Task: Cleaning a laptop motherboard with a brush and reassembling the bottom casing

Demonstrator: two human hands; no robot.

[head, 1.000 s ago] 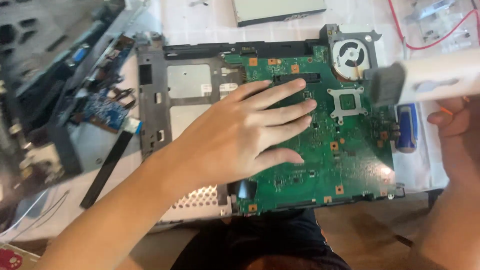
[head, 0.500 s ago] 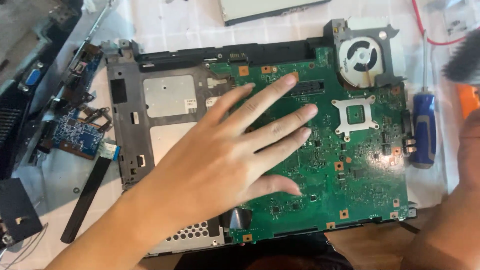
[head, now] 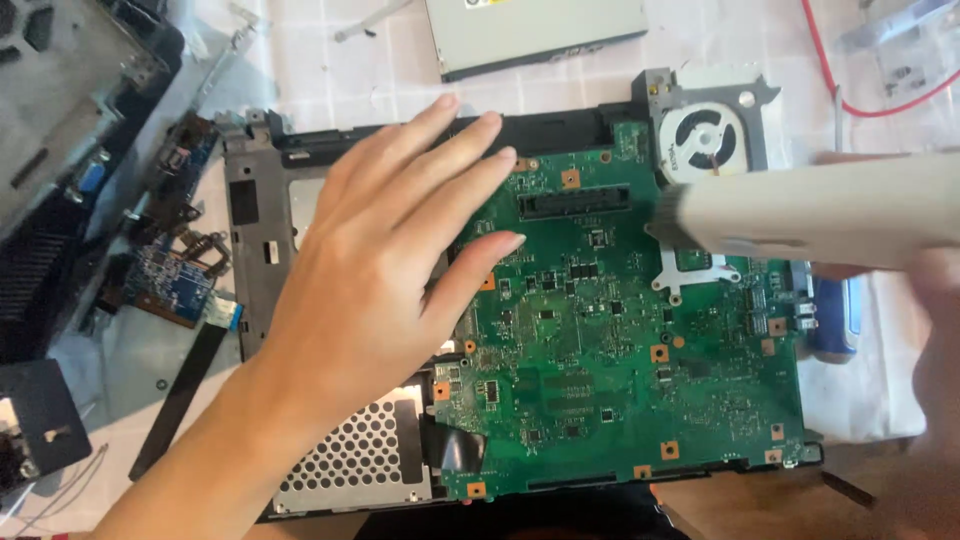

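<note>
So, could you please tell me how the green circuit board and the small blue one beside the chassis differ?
The green circuit board is far larger than the small blue board. The green one sits in the dark chassis under the left hand; the blue one lies loose and untouched on the table. Both carry small components.

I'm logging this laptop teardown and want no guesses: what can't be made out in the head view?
- Right hand: blurred, cut by the right edge; its grip on the white tool is unclear.
- Tool: motion-blurred, kind unclear.
- Board under the left hand: hidden.
- Blue object: mostly behind the tool.
</note>
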